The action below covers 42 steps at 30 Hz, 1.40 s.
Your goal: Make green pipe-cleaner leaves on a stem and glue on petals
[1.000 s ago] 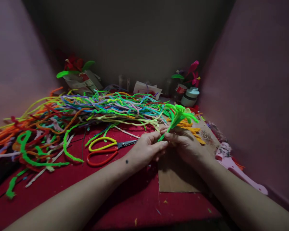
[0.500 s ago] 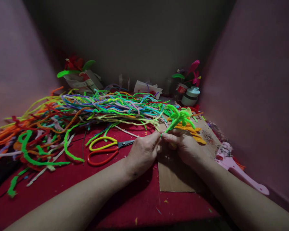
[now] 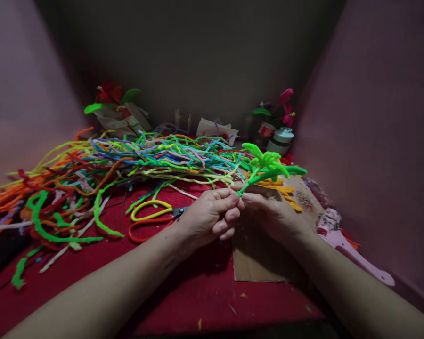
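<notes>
A bright green pipe-cleaner flower (image 3: 268, 162) with looped petals and a thin stem tilts up to the right from between my hands. My left hand (image 3: 215, 212) pinches the lower end of its stem between thumb and fingers. Close against it, my right hand (image 3: 272, 209) grips the stem a little higher, its fingers partly hidden behind the thumb. Under my left wrist lie scissors (image 3: 151, 210) with one yellow and one red handle, their blades covered by the hand. Orange pipe-cleaner pieces (image 3: 286, 190) rest behind my right hand on a cardboard sheet (image 3: 257, 263).
A large heap of coloured pipe cleaners (image 3: 169, 155) spreads across the back and left of the red cloth (image 3: 183, 292). A pink glue gun (image 3: 353, 256) lies at the right. Behind stand a lidded jar (image 3: 281, 140), papers (image 3: 215, 128) and red flowers (image 3: 109, 92).
The green flower has turned in my hands, so its petals sit higher and one long petal points right. My left hand has rolled, showing its curled fingers.
</notes>
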### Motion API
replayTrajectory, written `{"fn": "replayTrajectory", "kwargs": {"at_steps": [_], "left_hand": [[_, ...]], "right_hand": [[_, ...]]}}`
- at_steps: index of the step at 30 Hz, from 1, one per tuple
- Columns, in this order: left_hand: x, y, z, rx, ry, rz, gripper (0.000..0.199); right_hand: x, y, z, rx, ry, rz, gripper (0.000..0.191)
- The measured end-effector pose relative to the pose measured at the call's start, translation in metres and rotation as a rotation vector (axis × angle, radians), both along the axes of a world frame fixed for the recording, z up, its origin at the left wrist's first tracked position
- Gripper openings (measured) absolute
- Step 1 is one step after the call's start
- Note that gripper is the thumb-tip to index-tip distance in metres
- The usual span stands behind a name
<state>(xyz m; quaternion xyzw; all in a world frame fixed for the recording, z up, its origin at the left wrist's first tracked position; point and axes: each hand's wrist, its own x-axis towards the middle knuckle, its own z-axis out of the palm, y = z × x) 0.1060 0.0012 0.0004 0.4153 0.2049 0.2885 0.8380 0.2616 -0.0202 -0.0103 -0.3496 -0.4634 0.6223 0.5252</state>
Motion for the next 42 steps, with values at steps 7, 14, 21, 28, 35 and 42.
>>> {"fn": "replayTrajectory", "kwargs": {"at_steps": [7, 14, 21, 28, 35, 42], "left_hand": [[-0.002, 0.002, 0.000, 0.016, 0.030, -0.113, 0.018], [0.004, -0.009, -0.008, 0.983, 0.686, 0.421, 0.011], [0.000, -0.011, -0.017, 1.390, 1.031, 0.458, 0.019], [-0.002, -0.007, -0.017, 1.463, 0.963, 0.451, 0.021], [0.001, -0.006, -0.008, 1.108, 0.758, 0.482, 0.021], [0.005, -0.005, 0.002, 0.516, 0.509, 0.305, 0.020]], "right_hand": [[0.000, -0.001, -0.003, 0.019, 0.067, -0.036, 0.011], [-0.001, -0.005, -0.001, 0.082, -0.131, -0.187, 0.011], [-0.004, -0.005, 0.004, 0.117, -0.333, -0.269, 0.010], [-0.005, -0.003, 0.003, 0.093, -0.328, -0.258, 0.008], [-0.005, -0.003, 0.000, 0.078, -0.260, -0.167, 0.011], [-0.004, -0.002, -0.004, 0.001, -0.041, -0.127, 0.007]]}}
